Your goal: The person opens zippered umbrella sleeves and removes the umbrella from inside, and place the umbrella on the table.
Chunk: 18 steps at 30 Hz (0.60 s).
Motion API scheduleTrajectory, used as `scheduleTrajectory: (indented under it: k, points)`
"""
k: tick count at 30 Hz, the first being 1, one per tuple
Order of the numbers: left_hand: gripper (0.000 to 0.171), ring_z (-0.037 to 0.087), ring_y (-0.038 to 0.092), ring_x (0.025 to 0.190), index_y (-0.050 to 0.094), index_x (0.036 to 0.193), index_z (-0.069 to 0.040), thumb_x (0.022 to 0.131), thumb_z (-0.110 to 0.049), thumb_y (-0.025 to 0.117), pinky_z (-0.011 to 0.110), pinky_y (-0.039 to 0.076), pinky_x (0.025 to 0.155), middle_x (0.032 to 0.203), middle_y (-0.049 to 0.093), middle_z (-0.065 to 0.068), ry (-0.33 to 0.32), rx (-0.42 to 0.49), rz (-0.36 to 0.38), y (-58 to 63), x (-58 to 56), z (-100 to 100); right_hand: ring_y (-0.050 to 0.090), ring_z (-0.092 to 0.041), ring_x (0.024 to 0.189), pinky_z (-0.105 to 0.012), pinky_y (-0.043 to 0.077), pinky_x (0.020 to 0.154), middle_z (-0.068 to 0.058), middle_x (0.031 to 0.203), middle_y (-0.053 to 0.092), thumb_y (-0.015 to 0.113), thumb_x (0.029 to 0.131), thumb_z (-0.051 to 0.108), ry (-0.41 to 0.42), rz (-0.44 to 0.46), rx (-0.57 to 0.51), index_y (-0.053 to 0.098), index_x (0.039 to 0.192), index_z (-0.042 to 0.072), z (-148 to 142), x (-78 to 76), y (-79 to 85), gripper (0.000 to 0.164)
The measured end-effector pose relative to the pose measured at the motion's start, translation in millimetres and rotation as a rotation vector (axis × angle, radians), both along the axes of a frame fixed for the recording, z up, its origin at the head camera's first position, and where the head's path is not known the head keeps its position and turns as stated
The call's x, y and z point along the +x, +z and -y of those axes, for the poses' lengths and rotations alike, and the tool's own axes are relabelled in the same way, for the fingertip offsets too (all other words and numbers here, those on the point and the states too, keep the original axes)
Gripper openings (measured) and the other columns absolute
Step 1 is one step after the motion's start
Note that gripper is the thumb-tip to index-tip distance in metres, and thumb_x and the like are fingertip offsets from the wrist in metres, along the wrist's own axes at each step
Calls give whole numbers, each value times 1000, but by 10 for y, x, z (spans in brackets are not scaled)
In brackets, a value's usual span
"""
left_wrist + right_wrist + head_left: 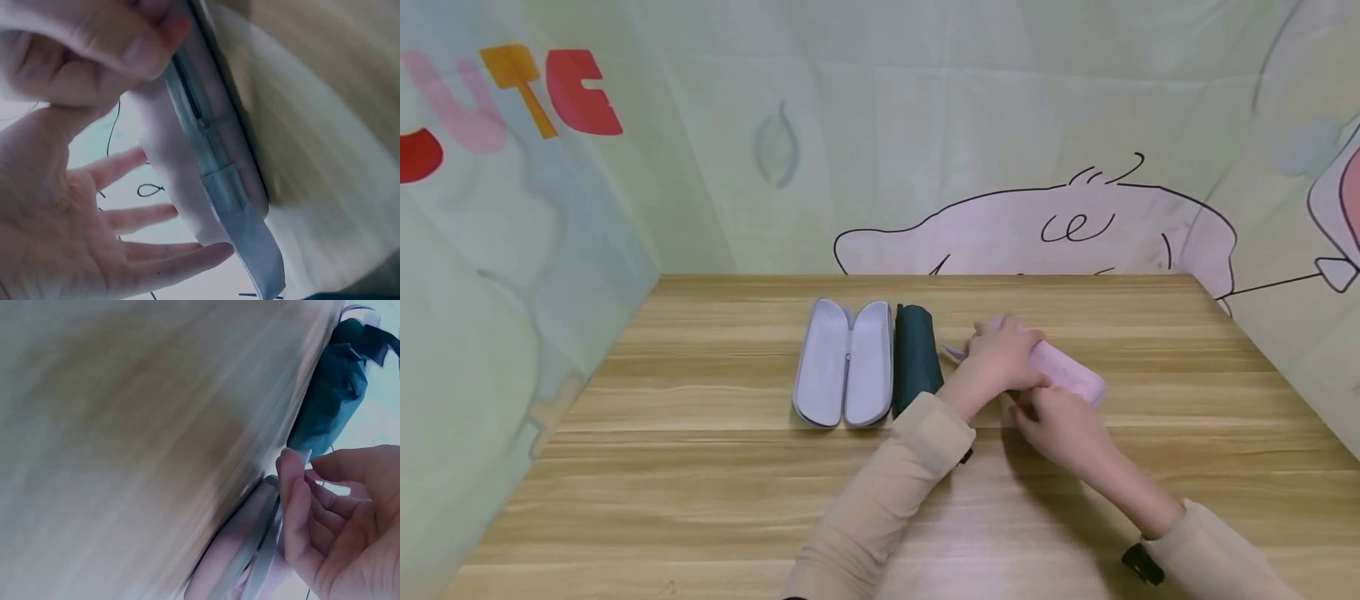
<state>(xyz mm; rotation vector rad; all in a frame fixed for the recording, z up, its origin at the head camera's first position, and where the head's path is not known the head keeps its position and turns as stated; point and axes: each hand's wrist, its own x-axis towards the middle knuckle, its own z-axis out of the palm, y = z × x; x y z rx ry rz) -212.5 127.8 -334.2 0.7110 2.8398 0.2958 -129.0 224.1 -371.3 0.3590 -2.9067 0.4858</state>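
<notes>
A pink zipped case lies on the right half of the table. My left hand reaches over it and holds it, fingers on its far side. In the left wrist view, the little finger touches near the grey fabric tab at the case's end. My right hand is at the near side, thumb and forefinger pinching along the zip. A small pale end shows at the fingertips in the right wrist view; the zip pull is mostly hidden. The grey zip edges stand apart there, with pink between them.
An open pale grey glasses case lies left of centre, its two halves side by side. Close to its right is a dark green rolled fabric bundle, like a folded umbrella. A printed cloth backdrop rises behind the wooden table.
</notes>
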Motion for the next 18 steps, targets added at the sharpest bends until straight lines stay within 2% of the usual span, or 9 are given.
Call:
scheduleTrajectory:
  k: [4, 8, 12, 16, 18]
  points:
    - [59, 37, 42, 129, 45, 141, -36, 87, -55, 60, 47, 43, 99, 146, 40, 4, 53, 3, -43, -22, 94, -9, 37, -8, 48, -24, 30, 46, 7, 51, 40, 63, 88, 14, -8, 1, -13, 55, 65, 14, -39, 53, 43, 24]
    - [55, 31, 44, 128, 46, 141, -33, 90, -53, 56, 43, 43, 101, 144, 43, 2, 79, -10, -97, -30, 164, -1, 37, -6, 50, -23, 31, 47, 8, 53, 43, 64, 88, 13, -2, -30, -32, 63, 73, 14, -78, 93, 86, 15]
    - [52, 27, 47, 127, 47, 140, -31, 93, -51, 53, 40, 46, 98, 142, 46, 2, 93, -14, -148, -42, 228, 21, 36, -4, 50, -21, 31, 47, 9, 54, 44, 66, 88, 16, 4, -51, -67, 61, 70, 17, -134, 112, 117, 19]
    - [54, 28, 51, 122, 45, 142, -30, 93, -50, 54, 41, 51, 91, 139, 49, 3, 108, 18, -162, -54, 294, 43, 36, -3, 51, -21, 32, 49, 9, 55, 44, 67, 88, 16, 19, -85, -106, 57, 66, 18, -193, 99, 134, 24]
    - [55, 29, 53, 120, 44, 143, -30, 93, -50, 54, 41, 52, 88, 137, 51, 3, 115, 35, -175, -55, 328, 52, 38, -3, 52, -21, 33, 50, 9, 56, 47, 67, 87, 14, 23, -90, -121, 60, 68, 17, -218, 91, 140, 21]
